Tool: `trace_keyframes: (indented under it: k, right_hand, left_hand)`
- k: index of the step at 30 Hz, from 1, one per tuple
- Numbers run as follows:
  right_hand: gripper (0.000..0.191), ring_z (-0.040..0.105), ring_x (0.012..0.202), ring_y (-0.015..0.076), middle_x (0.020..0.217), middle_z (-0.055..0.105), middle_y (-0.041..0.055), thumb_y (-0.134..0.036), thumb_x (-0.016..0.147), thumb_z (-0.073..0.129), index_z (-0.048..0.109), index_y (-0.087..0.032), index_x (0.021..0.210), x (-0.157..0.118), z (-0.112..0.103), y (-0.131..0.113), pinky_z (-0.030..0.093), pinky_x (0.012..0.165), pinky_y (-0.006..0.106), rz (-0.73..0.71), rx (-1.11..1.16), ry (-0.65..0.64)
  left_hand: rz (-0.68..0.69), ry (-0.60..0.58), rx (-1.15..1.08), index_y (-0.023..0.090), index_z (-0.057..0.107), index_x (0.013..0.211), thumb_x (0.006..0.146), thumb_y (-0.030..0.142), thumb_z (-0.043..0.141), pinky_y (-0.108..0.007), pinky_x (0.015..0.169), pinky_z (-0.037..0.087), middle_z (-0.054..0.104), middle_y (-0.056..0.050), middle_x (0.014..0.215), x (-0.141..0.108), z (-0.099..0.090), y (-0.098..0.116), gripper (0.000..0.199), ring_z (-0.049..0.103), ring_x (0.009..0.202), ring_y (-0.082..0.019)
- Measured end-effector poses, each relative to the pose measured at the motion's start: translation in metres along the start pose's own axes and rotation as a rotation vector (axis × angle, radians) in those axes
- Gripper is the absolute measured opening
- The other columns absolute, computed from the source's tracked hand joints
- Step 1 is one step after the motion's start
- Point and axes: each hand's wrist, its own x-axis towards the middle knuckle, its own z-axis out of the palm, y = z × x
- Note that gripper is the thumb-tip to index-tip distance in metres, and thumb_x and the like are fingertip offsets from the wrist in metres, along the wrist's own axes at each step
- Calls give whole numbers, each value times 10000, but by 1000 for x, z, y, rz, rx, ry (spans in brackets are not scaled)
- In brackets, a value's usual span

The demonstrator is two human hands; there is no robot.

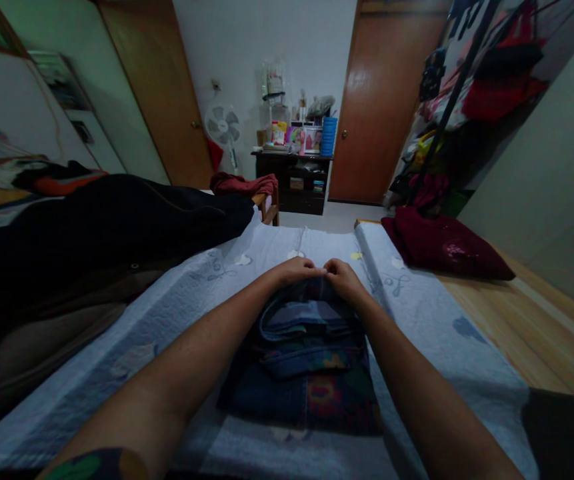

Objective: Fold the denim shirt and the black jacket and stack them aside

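A dark blue denim garment (291, 393) with a colourful flower pattern lies in folded layers on the light bedsheet (207, 280). At its far edge, my left hand (297, 268) pinches the fabric. Close beside it, fingertips almost touching, my right hand (344, 277) grips the same edge. Between my forearms the upper layer curves up into a loose fold, showing its lighter inner side. What the fingertips hold is partly hidden behind the hands.
Black clothing (117, 220) is heaped along the left. A folded maroon garment (447, 247) rests at the right on a wooden surface (547, 327). Beyond the bed stand a white fan (223, 125) and a dark cabinet (287, 200). Clothes and bags (497, 93) hang at the upper right.
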Motion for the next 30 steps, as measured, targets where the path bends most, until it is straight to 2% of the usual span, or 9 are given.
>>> trace_keyframes:
  k: [4, 8, 11, 13, 16, 20, 25, 28, 30]
  right_hand:
    - [291, 572, 785, 138, 845, 642, 16, -83, 683, 472, 619, -162, 921, 2, -5, 5, 428, 686, 225, 38, -86, -23]
    - [405, 604, 757, 145, 959, 677, 58, -145, 723, 556, 591, -155, 1126, -2, -31, 12, 425, 606, 213, 177, -270, -307]
    - [317, 620, 713, 156, 904, 699, 65, -148, 692, 616, 660, -152, 1005, -5, -50, 21, 421, 568, 215, 262, -370, -511]
    - [251, 625, 676, 159, 817, 704, 57, -127, 682, 619, 684, -147, 924, -3, -58, 27, 421, 550, 217, 291, -383, -564]
    - [260, 638, 686, 166, 848, 711, 72, -171, 734, 603, 678, -138, 980, 1, -62, 31, 443, 560, 226, 318, -388, -587]
    - [495, 651, 884, 202, 1116, 669, 108, -357, 767, 649, 581, -167, 1218, -4, -65, 21, 493, 700, 262, 214, -294, -602]
    - [1099, 444, 1270, 299, 1427, 443, 135, -360, 496, 844, 326, -210, 1454, -38, -65, 11, 385, 1021, 389, -81, -316, -620]
    - [1091, 396, 1306, 299, 1470, 371, 165, -189, 526, 781, 258, -184, 1483, -53, -64, 15, 356, 1046, 397, -124, -389, -591]
    - [972, 479, 1230, 269, 1401, 460, 170, -106, 599, 670, 264, -166, 1480, -53, -63, 20, 397, 995, 368, -115, -414, -546]
  left_hand:
    - [-11, 15, 182, 145, 718, 808, 707, 238, 627, -229, 625, 385, 626, 11, 660, 6, -1, -3, 165, 548, 669, -148]
    - [-15, 6, 195, 171, 729, 825, 690, 191, 627, -214, 643, 389, 648, 19, 693, 16, -1, -12, 170, 560, 701, -142]
    - [-42, -18, 204, 171, 730, 784, 677, 183, 629, -205, 614, 382, 635, 29, 653, 24, -2, -21, 148, 548, 658, -128]
    - [-62, -40, 209, 176, 730, 755, 661, 179, 626, -204, 595, 376, 621, 39, 612, 29, -1, -26, 140, 535, 619, -121]
    - [-82, -68, 217, 183, 726, 697, 623, 174, 640, -210, 587, 376, 606, 44, 565, 37, 1, -32, 114, 523, 588, -121]
    - [-104, -82, 218, 190, 719, 659, 578, 147, 649, -207, 566, 374, 596, 45, 539, 43, 5, -35, 115, 523, 577, -122]
    - [-103, -80, 201, 196, 725, 707, 562, 131, 644, -190, 545, 370, 609, 50, 571, 45, 3, -35, 178, 539, 598, -117]
    - [-95, -92, 188, 193, 719, 690, 560, 123, 643, -189, 538, 368, 610, 49, 569, 46, 2, -36, 166, 538, 588, -114]
    - [-96, -103, 176, 194, 715, 678, 558, 122, 647, -188, 527, 365, 607, 51, 558, 47, 2, -37, 156, 533, 573, -110]
